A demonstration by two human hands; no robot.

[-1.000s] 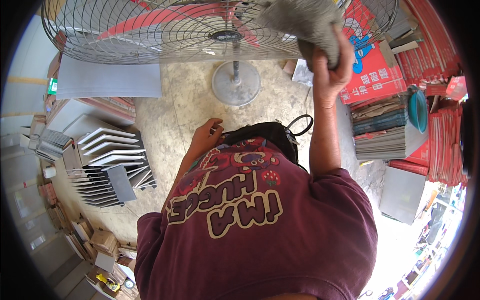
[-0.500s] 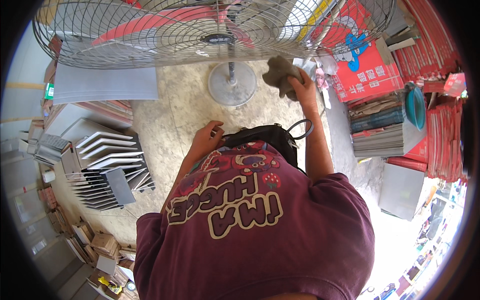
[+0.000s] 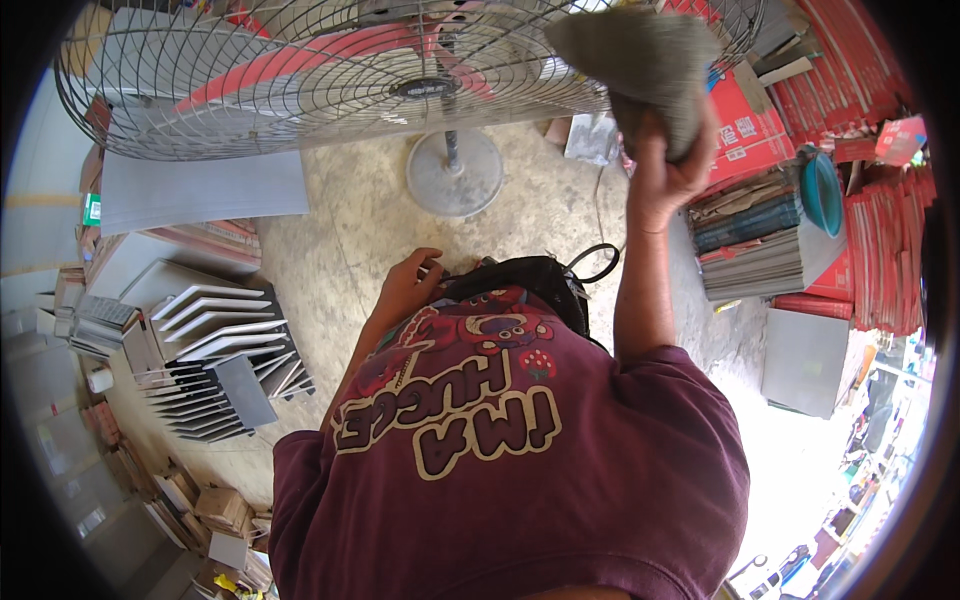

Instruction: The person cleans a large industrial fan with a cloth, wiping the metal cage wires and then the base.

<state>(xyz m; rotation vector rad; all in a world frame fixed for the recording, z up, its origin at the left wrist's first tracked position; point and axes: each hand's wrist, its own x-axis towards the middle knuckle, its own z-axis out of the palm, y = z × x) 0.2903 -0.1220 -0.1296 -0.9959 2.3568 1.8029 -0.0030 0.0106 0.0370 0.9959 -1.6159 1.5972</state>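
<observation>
My right hand (image 3: 672, 165) is closed round a bunched grey-brown rag (image 3: 640, 70), lifted in front of the right part of a large wire-caged fan (image 3: 300, 80). The rag hides part of the cage, and I cannot tell whether the two touch. Red blades and a dark centre show behind the wires. My left hand (image 3: 408, 280) is low, by a black bag (image 3: 520, 278) at my waist. Its fingers are loosely bent and a little apart, with nothing visible in them. A looped strap (image 3: 597, 263) stands out from the bag's right side.
The fan's round grey base (image 3: 455, 190) rests on the concrete floor. To the left, a slotted rack (image 3: 240, 390) holds upright tiles. On the right are stacked red boxes (image 3: 890, 270), a teal basin (image 3: 822, 195) and a grey panel (image 3: 800, 360). Cardboard boxes (image 3: 222, 508) lie at lower left.
My right hand has raised the rag up and to the right, in front of the fan cage. The left hand stays by the bag. The view has shifted slightly.
</observation>
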